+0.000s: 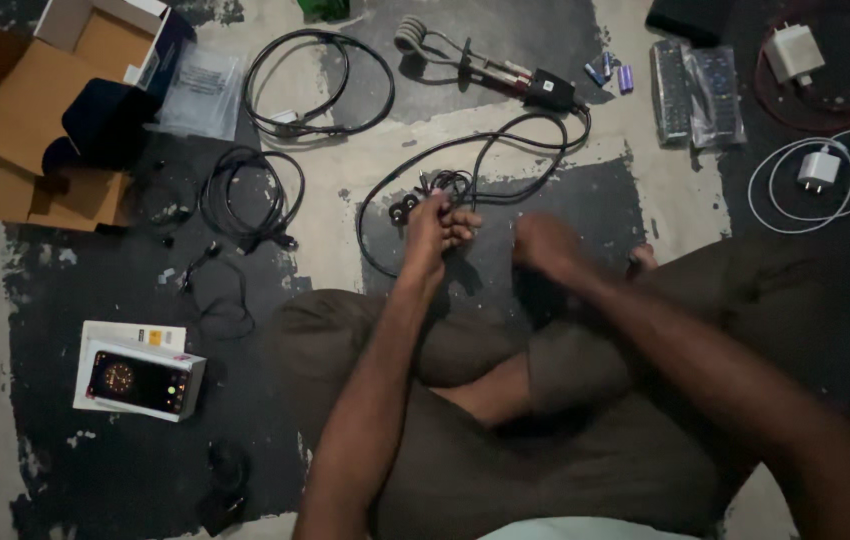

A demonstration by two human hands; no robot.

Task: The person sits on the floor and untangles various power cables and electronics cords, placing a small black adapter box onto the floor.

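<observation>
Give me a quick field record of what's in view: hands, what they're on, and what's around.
left hand: gripping a black cable
right hand: closed, blurred, contents unclear
cable's far end: coil heater, top centre
upper left: open cardboard box
lower left: phone box
upper right: two remotes, white chargers
floor: patchy dark and pale

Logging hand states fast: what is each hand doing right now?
Left hand: fingers closed on the thin black tangled cable just above the floor.
Right hand: blurred, curled; whether it holds anything cannot be told.
</observation>
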